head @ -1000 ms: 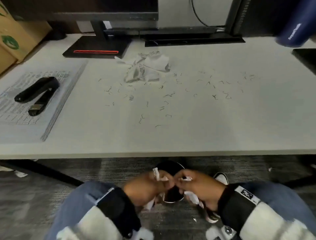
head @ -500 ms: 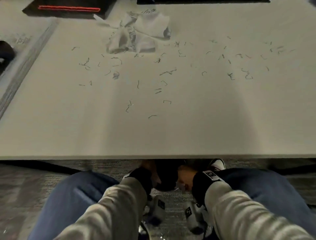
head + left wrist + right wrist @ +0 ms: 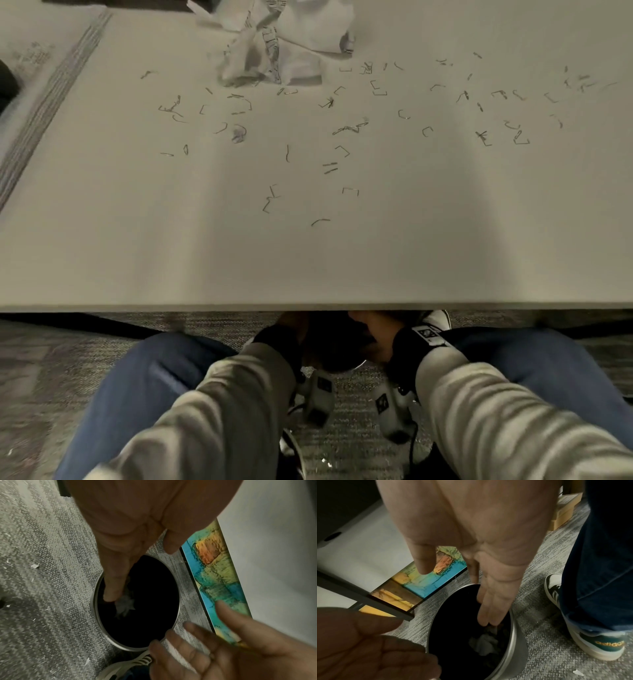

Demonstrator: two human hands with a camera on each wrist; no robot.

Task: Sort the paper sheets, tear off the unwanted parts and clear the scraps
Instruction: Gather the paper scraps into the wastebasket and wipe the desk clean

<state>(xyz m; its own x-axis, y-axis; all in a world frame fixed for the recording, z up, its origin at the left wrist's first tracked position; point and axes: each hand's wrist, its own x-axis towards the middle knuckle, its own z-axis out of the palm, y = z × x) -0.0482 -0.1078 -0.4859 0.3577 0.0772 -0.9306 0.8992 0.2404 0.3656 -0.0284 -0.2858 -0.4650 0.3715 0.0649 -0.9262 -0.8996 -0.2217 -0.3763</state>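
Scraps [image 3: 485,645] lie in the bin [image 3: 513,646] under the desk [image 3: 308,267]; both hands hang over it, left hand [image 3: 130,536] and right hand [image 3: 488,555] slack-fingered, holding nothing. Left to clear: crumpled paper [image 3: 277,44] and scattered staples [image 3: 349,129] on the desk, bits on the carpet [image 3: 42,588].

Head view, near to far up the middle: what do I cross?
Sleeves → bin under the desk edge → bare desk → loose staples → crumpled paper.
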